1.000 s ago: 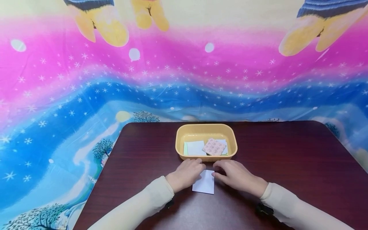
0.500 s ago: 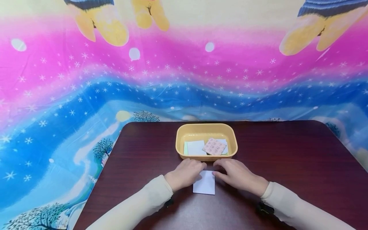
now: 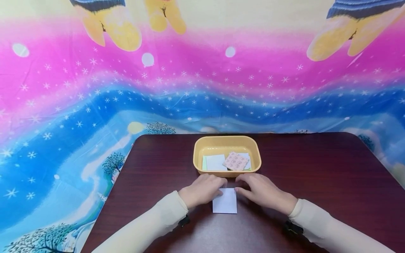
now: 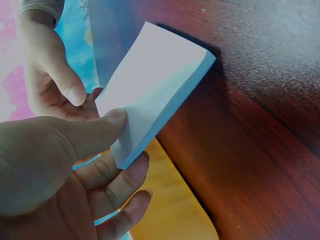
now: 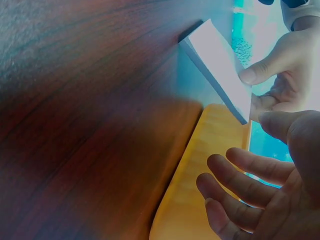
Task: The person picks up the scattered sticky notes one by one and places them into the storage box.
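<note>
A small white pad of paper [image 3: 225, 202], thick along its side, is pinched by my left hand [image 3: 204, 189] at its far left corner. In the left wrist view, the thumb lies on top of the pad [image 4: 155, 70] and the fingers sit beneath it. My right hand [image 3: 265, 191] is at the pad's far right corner, its thumb tip at the edge. In the right wrist view, the other right fingers [image 5: 240, 182] are spread and loosely bent, holding nothing. Whether the right index finger touches the pad is hard to tell.
Just beyond the hands stands a yellow plastic basket [image 3: 197, 147]. Inside are white and pale green paper pieces [image 3: 216, 162] and a pink patterned square [image 3: 236, 161]. The dark brown table [image 3: 158, 158] ends at a printed cloth backdrop [image 3: 202, 88].
The pad has shifted very slightly to the right in the head view, and the left hand has edged a little left and back. The basket and its contents look unchanged.
</note>
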`<action>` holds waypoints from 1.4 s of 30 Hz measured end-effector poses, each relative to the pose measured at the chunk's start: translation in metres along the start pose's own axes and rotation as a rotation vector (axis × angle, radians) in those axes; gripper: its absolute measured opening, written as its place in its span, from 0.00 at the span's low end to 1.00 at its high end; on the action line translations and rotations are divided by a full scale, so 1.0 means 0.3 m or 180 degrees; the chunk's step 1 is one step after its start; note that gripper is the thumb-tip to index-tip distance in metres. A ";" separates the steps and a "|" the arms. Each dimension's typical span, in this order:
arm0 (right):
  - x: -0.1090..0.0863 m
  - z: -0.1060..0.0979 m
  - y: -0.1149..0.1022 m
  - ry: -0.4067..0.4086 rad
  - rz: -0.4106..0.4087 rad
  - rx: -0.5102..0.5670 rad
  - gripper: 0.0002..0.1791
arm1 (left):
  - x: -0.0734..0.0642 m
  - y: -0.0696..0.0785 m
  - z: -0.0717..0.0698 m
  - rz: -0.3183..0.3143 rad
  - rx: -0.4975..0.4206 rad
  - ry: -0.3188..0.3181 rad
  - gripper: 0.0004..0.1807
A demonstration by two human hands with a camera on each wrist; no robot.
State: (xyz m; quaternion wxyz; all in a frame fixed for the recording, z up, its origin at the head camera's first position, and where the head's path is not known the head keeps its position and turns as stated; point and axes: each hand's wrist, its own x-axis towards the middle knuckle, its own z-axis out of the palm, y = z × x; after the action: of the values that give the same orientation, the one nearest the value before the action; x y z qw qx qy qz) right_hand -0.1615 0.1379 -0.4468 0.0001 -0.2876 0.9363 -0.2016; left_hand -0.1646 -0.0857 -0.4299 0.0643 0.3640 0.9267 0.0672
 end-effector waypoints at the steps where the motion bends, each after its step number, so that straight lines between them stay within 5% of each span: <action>1: 0.000 -0.001 0.001 0.0011 -0.0001 -0.0008 0.11 | -0.001 -0.001 -0.001 0.0007 -0.0002 -0.0006 0.03; 42: 0.008 -0.089 -0.017 0.0150 -0.0112 0.0006 0.09 | -0.009 -0.027 -0.112 -0.0097 -0.0222 0.0033 0.03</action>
State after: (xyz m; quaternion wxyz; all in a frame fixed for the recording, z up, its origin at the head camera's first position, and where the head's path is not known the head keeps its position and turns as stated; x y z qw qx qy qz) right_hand -0.1639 0.1428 -0.4202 -0.0252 -0.2992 0.9306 -0.2093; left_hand -0.1738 -0.0960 -0.3981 0.0731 0.3470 0.9296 0.1005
